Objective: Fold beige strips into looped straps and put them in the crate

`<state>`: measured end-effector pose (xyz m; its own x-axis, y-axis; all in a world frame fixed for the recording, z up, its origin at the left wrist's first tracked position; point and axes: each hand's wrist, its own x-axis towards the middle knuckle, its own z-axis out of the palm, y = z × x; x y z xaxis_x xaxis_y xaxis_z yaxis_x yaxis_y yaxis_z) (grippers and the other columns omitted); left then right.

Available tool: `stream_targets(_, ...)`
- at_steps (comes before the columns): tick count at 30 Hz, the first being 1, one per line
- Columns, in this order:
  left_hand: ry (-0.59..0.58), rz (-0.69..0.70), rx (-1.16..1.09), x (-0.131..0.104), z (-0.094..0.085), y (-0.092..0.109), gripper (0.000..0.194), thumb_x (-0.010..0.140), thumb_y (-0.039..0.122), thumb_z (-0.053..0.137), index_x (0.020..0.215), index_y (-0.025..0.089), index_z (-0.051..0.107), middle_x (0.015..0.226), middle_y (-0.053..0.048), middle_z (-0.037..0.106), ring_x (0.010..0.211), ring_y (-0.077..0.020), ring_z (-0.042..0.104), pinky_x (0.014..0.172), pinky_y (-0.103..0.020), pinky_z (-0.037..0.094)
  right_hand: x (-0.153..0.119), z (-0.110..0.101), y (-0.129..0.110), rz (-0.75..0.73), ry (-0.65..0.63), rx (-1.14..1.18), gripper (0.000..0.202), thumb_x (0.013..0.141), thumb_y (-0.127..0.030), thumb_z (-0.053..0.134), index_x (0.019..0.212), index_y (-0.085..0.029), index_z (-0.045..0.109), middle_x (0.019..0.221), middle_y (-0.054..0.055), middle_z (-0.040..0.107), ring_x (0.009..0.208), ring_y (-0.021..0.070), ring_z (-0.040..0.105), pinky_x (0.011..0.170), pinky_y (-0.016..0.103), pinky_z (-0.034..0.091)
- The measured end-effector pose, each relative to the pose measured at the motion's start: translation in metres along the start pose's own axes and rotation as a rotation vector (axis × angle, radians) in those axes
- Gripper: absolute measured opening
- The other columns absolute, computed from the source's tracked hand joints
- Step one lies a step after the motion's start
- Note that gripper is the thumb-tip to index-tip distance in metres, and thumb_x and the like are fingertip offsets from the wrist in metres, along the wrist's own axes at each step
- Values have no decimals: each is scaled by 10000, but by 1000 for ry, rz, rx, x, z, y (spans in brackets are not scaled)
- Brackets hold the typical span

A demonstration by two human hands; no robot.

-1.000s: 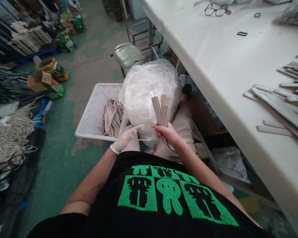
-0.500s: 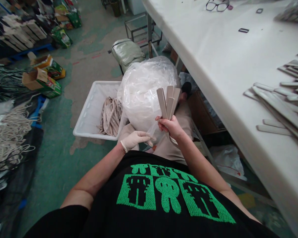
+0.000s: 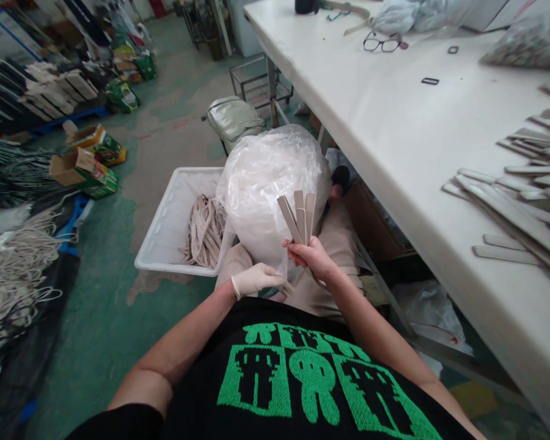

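My right hand (image 3: 309, 256), bare, is closed around several flat beige strips (image 3: 299, 217). Their ends fan upward, and other ends show below the fist. My left hand (image 3: 258, 280) wears a pale glove. Its fingers are pinched at a thin edge of clear plastic that stretches toward my right hand; the fingertips are partly hidden. Both hands are over my lap, in front of a large, bulging clear plastic bag (image 3: 270, 177). What fills the bag is blurred by the plastic.
A white tub (image 3: 158, 244) holding a bundle of beige straps (image 3: 205, 232) stands left of the bag. On the right, a long white table (image 3: 371, 122) bears more beige strips (image 3: 517, 201), eyeglasses (image 3: 381, 43) and small dark buckles (image 3: 429, 80). Opened cartons (image 3: 89, 174) stand on the floor.
The view has tilted up slightly, so everything sits lower in the picture and more of the table's far end shows. My left hand has come a little closer to the right one.
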<state>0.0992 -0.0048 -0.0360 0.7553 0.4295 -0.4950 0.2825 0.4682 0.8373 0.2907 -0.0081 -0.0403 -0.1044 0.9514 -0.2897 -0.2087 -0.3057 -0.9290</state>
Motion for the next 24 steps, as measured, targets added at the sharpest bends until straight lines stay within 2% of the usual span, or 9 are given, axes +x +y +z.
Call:
stream_targets(3,-65,-4,10,0,5,3,438,797,519,722,913,106,807,914,-154,785,938,-304,745,997,-419,533,3,-2,4,-24,78,46,362,778,-513,672,883,-166,675,599,-31,595,363,58,332,405,242,359)
stream_targets(5,-27,24,-62,3,7,1,465,780,540,744,919,101,807,902,-156,783,941,-328,743,997,-445,531,2,-5,8,-34,100,108,481,820,-628,612,968,-173,663,626,-27,610,359,62,341,413,248,387)
stream_targets(8,153,92,-297,12,4,-2,449,709,512,831,886,101,803,863,-161,780,893,-315,751,981,-445,541,-5,-9,15,-5,123,154,549,814,-699,589,971,-176,651,611,-26,602,353,69,349,409,254,391)
stream_targets(11,362,169,-583,20,0,4,342,661,376,898,826,103,774,825,-124,777,837,-249,754,977,-410,547,-22,-13,18,48,158,132,463,766,-639,682,779,-179,621,537,-39,545,356,66,350,416,247,377)
stream_targets(13,463,199,-760,25,-2,14,202,720,268,862,788,120,744,806,-70,770,809,-189,746,965,-360,549,-37,-14,17,62,138,132,449,772,-619,687,702,-188,586,507,-46,513,356,64,343,423,245,370)
stream_targets(15,514,204,-909,28,-3,26,94,824,203,766,776,137,720,799,-30,759,793,-141,735,937,-316,552,-53,-15,15,53,96,122,473,816,-650,631,725,-188,597,514,-44,520,355,66,343,423,245,358)
stream_targets(17,520,198,-996,30,-3,37,120,904,192,669,800,150,710,816,-17,753,800,-120,728,914,-295,553,-68,-14,12,45,53,78,529,860,-701,542,796,-183,630,534,-32,548,355,74,357,411,245,333)
stream_targets(20,516,205,-1014,32,-1,47,132,938,221,622,855,166,707,859,-18,750,822,-119,722,904,-290,555,-84,-11,10,67,-31,-13,604,887,-744,445,860,-179,657,559,-15,574,366,87,389,398,246,305)
stream_targets(24,541,224,-979,34,1,51,126,932,251,621,878,176,706,866,-28,744,852,-142,720,909,-311,565,-88,-3,10,76,-115,-126,588,900,-714,449,808,-173,658,588,-4,574,389,91,427,405,245,319)
